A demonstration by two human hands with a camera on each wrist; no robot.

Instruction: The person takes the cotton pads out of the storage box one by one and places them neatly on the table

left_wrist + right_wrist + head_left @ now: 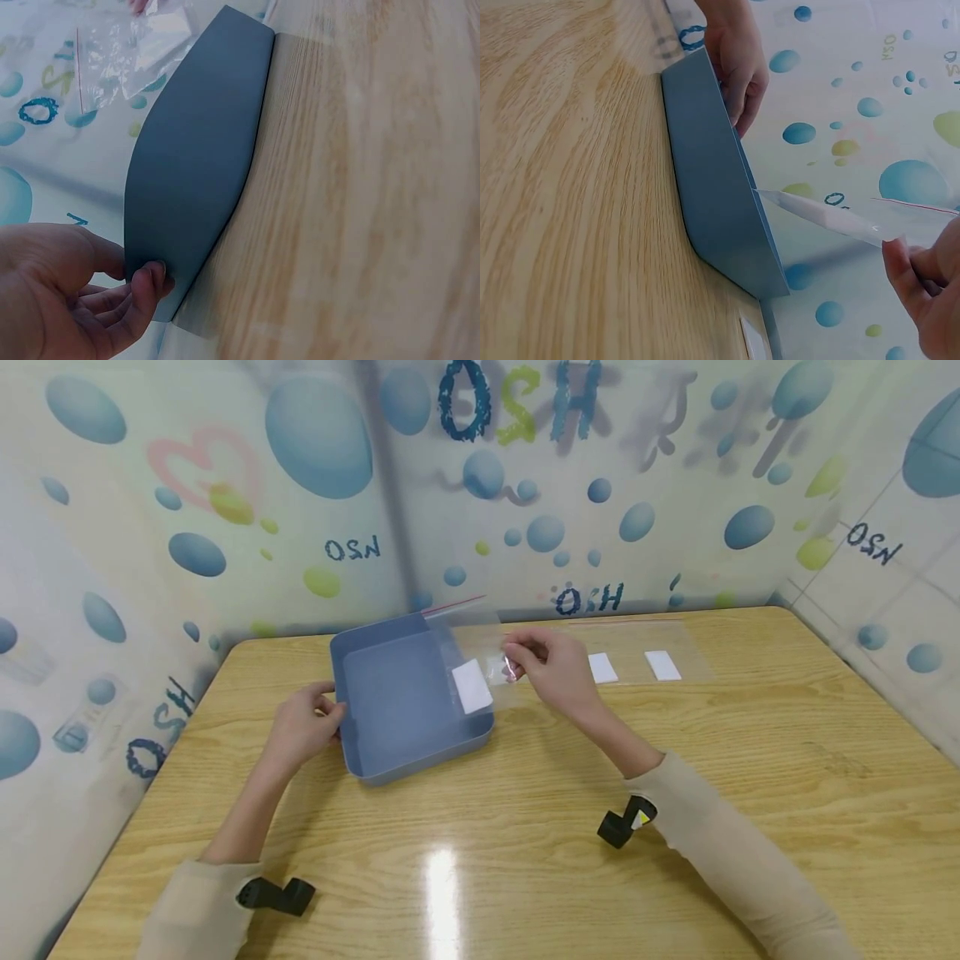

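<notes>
A blue-grey open-topped box (405,693) stands on the table, slightly turned. My left hand (303,722) grips its left wall; the left wrist view shows fingertips (154,277) against the outer side. Above the box's right side hangs a clear zip bag (468,639) with a red seal line and a white rectangular piece (472,687) inside. My right hand (555,672) pinches the bag's right edge between thumb and fingers. From the right wrist view, the bag (832,217) slants down with its far end at the box's rim.
Further right, near the back edge of the wooden table (525,852), lie clear bags with red seal lines, holding a white piece (602,668) and another white piece (662,665). A patterned wall covering (420,510) rises behind the table.
</notes>
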